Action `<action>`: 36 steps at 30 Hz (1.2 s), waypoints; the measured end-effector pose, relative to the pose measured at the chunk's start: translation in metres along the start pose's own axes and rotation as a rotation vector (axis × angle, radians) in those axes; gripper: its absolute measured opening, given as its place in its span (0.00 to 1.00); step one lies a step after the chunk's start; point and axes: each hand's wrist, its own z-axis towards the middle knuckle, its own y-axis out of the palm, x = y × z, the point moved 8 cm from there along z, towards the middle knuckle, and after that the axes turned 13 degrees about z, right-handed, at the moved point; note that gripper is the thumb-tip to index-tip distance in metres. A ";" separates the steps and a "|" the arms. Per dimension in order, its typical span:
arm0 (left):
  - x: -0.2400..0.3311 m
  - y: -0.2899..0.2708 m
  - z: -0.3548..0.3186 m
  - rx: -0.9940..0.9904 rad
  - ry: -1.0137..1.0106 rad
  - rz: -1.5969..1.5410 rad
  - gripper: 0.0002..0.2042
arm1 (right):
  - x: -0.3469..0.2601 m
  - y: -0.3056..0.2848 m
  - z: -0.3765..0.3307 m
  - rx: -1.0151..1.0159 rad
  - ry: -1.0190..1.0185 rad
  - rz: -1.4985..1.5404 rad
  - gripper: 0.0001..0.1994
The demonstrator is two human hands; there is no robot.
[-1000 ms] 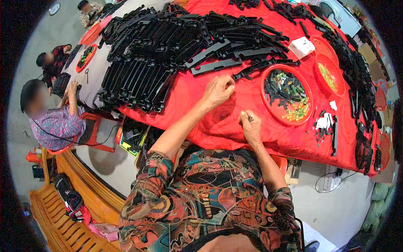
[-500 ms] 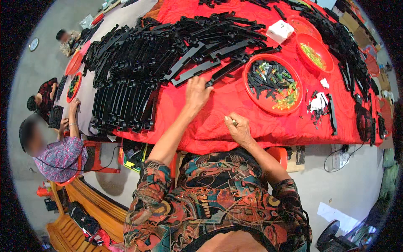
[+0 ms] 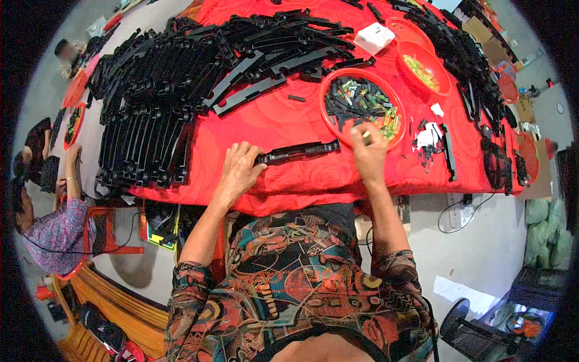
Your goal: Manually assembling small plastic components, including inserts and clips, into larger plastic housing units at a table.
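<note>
My left hand (image 3: 240,172) grips the left end of a long black plastic strip (image 3: 301,152), which lies level over the red cloth in front of me. At the near rim of a round red basin (image 3: 321,108), my right hand (image 3: 369,155) is pinched on a small yellow-green piece (image 3: 366,134). Small black, green and yellow pieces (image 3: 353,99) fill the basin. Beyond my left hand, a large heap of similar black strips (image 3: 145,102) covers the table, its near row lined up side by side. One small dark piece (image 3: 296,98) lies alone on the cloth.
Behind the basin stand a second red basin (image 3: 443,89) of yellow pieces and a white block (image 3: 374,38). White scraps with black bits (image 3: 427,137) lie to the right, beside another strip (image 3: 449,152). A co-worker (image 3: 57,226) sits at the left, near a wooden bench (image 3: 129,301).
My left hand has drawn a black strip from the heap toward me. My right hand has moved up and right to the basin's rim. The view has shifted to the right.
</note>
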 end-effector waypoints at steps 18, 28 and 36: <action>-0.005 0.005 -0.008 0.154 -0.062 -0.121 0.18 | 0.084 -0.036 0.059 -0.267 0.122 -0.833 0.11; -0.005 0.005 -0.009 0.165 -0.061 -0.116 0.18 | 0.093 -0.031 0.063 -0.340 0.088 -0.924 0.13; -0.009 0.005 -0.013 0.161 -0.078 -0.153 0.16 | 0.058 -0.060 0.069 0.008 -0.068 -0.667 0.10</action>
